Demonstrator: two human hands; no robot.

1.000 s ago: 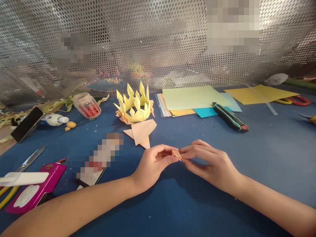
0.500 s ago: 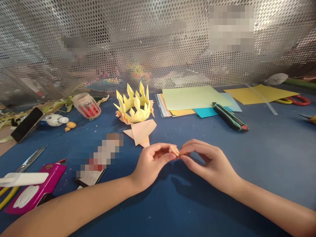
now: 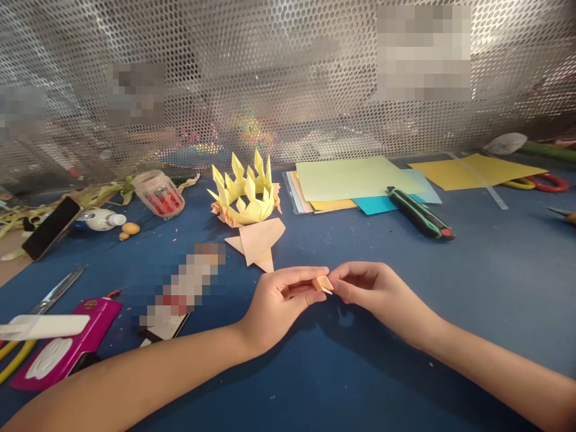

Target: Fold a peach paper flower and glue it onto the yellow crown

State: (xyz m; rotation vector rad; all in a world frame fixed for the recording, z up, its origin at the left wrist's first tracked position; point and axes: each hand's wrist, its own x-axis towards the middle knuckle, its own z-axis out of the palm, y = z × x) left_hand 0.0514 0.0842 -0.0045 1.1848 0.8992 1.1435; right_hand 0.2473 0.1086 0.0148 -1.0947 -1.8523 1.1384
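Note:
A small folded piece of peach paper [image 3: 323, 284] is pinched between the thumb and fingers of my left hand [image 3: 281, 306]. My right hand [image 3: 371, 288] closes its thumb and fingertips on the right edge of the same piece. Both hands hover over the blue table. Just beyond my left hand lie flat peach paper pieces [image 3: 262, 240], overlapping each other. Behind them stands a pale yellow folded-paper crown [image 3: 245, 201] with pointed tips and peach folds low on its sides.
Paper sheets [image 3: 346, 177] and a green-black utility knife [image 3: 420, 214] lie behind my right hand. To the left are scissors [image 3: 58, 291], a magenta tool [image 3: 76, 345], a phone [image 3: 51, 228] and a jar [image 3: 159, 195]. A perforated metal panel [image 3: 288, 78] borders the back.
The folded paper has turned and tipped slightly, showing an open fold toward the right. My right fingers have drawn closer together, and both hands have dropped a little.

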